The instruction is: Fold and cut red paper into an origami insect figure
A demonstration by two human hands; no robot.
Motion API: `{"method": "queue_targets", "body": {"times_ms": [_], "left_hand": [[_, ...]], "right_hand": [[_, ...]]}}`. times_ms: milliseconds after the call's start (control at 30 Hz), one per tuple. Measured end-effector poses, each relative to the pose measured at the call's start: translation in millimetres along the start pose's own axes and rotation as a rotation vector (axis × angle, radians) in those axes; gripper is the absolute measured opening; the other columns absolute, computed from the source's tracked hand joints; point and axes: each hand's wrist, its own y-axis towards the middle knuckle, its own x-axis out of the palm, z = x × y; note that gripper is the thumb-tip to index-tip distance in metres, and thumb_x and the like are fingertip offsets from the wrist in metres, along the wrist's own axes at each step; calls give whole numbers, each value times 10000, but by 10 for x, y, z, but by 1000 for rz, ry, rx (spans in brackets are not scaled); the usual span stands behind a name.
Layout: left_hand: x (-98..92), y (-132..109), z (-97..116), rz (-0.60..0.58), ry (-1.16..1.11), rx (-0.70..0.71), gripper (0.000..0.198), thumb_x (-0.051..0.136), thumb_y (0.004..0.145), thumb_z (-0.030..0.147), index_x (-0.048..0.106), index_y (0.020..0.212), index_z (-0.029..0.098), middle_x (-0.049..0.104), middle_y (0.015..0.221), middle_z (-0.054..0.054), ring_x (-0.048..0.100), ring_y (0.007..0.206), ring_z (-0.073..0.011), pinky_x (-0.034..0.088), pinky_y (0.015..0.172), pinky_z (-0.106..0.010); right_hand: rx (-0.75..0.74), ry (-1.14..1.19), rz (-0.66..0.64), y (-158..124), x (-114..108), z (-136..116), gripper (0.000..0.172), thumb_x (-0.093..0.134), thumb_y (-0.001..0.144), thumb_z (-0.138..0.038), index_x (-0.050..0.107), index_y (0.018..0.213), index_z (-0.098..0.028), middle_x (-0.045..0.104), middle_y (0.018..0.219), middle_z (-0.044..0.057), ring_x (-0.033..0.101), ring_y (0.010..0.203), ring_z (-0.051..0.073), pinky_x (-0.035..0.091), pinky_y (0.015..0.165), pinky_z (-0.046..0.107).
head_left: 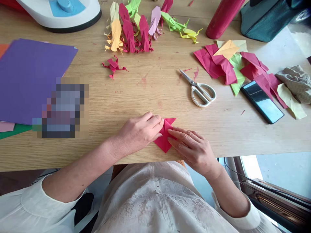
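A red folded paper lies close to the table's near edge, with one point toward me and a flap sticking out at its upper right. My left hand grips its left side, fingertips at the top and thumb lower down. From the right, my right hand holds the other side, its fingertips pressed on the paper's face. Both hands cover much of the sheet. Beyond them, white-handled scissors rest slightly spread, and a finished red origami frog sits farther left.
Several colourful origami figures stand at the back. Folded paper pieces and a phone lie right, near a red bottle and a teal bag. Purple paper, a blurred device and a white appliance occupy the left.
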Motion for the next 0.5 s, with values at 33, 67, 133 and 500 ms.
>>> {"method": "queue_targets", "body": {"times_ms": [33, 67, 133, 500], "left_hand": [[2, -1, 0, 6, 4, 0, 235, 596, 964, 269, 649, 1151, 136, 687, 1039, -71, 617, 913, -203, 493, 702, -303], [4, -2, -1, 10, 7, 2, 237, 603, 960, 269, 651, 1149, 135, 687, 1034, -67, 617, 907, -200, 492, 695, -302], [8, -5, -4, 13, 12, 8, 241, 604, 959, 273, 654, 1149, 133, 687, 1023, -59, 617, 893, -196, 490, 686, -303], [9, -9, -6, 7, 9, 8, 228, 555, 982, 259, 661, 1144, 138, 689, 1042, -62, 621, 914, -198, 506, 704, -307]], "right_hand": [[-2, -1, 4, 1, 0, 2, 287, 505, 995, -86, 654, 1231, -158, 626, 1399, 127, 549, 1342, 255, 538, 950, 397], [-5, -4, 6, 3, -1, 4, 283, 507, 994, -85, 656, 1226, -152, 627, 1397, 129, 550, 1341, 256, 537, 949, 395], [-9, -10, 3, 7, -4, 6, 279, 510, 992, -82, 658, 1220, -146, 630, 1393, 131, 554, 1337, 257, 537, 943, 392], [-15, 0, -13, 25, -17, 11, 269, 518, 987, -86, 662, 1208, -137, 643, 1370, 141, 567, 1322, 263, 536, 924, 397]]}}
